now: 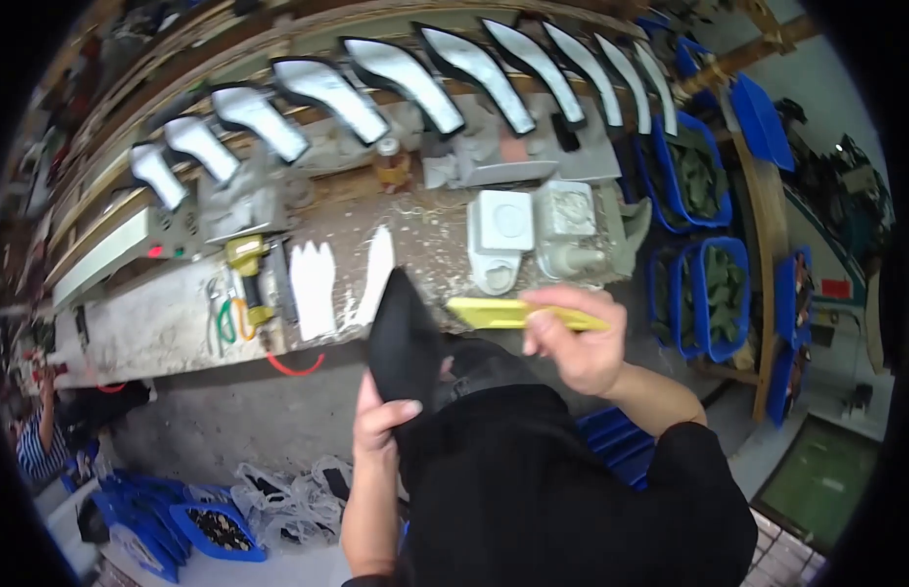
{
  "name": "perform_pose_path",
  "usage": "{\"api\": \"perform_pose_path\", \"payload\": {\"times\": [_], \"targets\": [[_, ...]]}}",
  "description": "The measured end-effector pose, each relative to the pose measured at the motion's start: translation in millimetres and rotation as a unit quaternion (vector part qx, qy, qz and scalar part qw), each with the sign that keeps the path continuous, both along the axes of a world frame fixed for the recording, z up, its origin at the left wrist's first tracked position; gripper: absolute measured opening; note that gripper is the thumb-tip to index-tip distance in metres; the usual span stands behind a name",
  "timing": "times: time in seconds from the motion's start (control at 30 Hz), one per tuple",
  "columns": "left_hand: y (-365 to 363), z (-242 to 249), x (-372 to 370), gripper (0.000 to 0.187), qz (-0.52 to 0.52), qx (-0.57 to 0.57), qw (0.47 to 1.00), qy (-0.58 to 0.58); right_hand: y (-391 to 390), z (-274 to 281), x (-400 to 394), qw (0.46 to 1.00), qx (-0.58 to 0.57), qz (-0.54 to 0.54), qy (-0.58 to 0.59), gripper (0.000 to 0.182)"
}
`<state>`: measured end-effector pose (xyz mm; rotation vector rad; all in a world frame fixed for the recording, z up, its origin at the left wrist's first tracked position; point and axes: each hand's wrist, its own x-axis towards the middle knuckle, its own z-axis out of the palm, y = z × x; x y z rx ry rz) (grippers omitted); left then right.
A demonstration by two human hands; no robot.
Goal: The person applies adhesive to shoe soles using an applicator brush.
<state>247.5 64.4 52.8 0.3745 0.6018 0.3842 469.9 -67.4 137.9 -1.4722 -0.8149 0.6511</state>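
Note:
My left hand (379, 413) grips a black, pointed, shoe-shaped piece (401, 333) by its lower end, thumb across its face. The piece stands tilted up in front of my body, near the bench edge. In my right hand (582, 342) is a flat yellow tool (494, 313), pinched between thumb and fingers. Its tip points left, toward the black piece, with a gap between them. What the tip is made of is too small to tell. Behind the black piece lie a slim white sole-shaped piece (377, 269) and several overlapping white ones (314, 291).
Several black-edged shoe-shaped pieces with pale faces (406, 85) line the back rack. White crusted containers (501, 225) stand on the bench (181, 333), right of centre. A yellow-black power tool (247, 269) lies left. Blue baskets (714, 303) hang right. Another person (42, 442) is far left.

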Motion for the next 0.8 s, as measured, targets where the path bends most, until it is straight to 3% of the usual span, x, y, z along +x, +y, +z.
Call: {"api": "perform_pose_path", "payload": {"times": [0.03, 0.2, 0.37, 0.53, 0.73, 0.8], "targets": [[2, 13, 6, 0.094, -0.039, 0.013, 0.998, -0.038, 12, 2, -8, 0.993, 0.016, 0.056, -0.099, 0.028], [22, 55, -4, 0.093, -0.002, 0.038, 0.994, -0.101, 43, 37, -20, 0.946, 0.146, 0.039, -0.288, 0.031], [54, 65, -35, 0.094, -0.034, 0.06, 0.992, -0.105, 81, 55, -47, 0.919, 0.143, 0.115, -0.348, 0.033], [81, 68, -52, 0.095, -0.016, 0.106, 0.984, -0.146, 102, 69, -74, 0.891, 0.153, 0.129, -0.408, 0.034], [118, 84, -68, 0.098, -0.004, 0.084, 0.989, -0.12, 157, 89, -79, 0.868, 0.165, 0.146, -0.444, 0.036], [129, 84, -74, 0.1, -0.017, 0.101, 0.983, -0.15, 168, 96, -78, 0.882, 0.136, 0.133, -0.432, 0.034]]}}
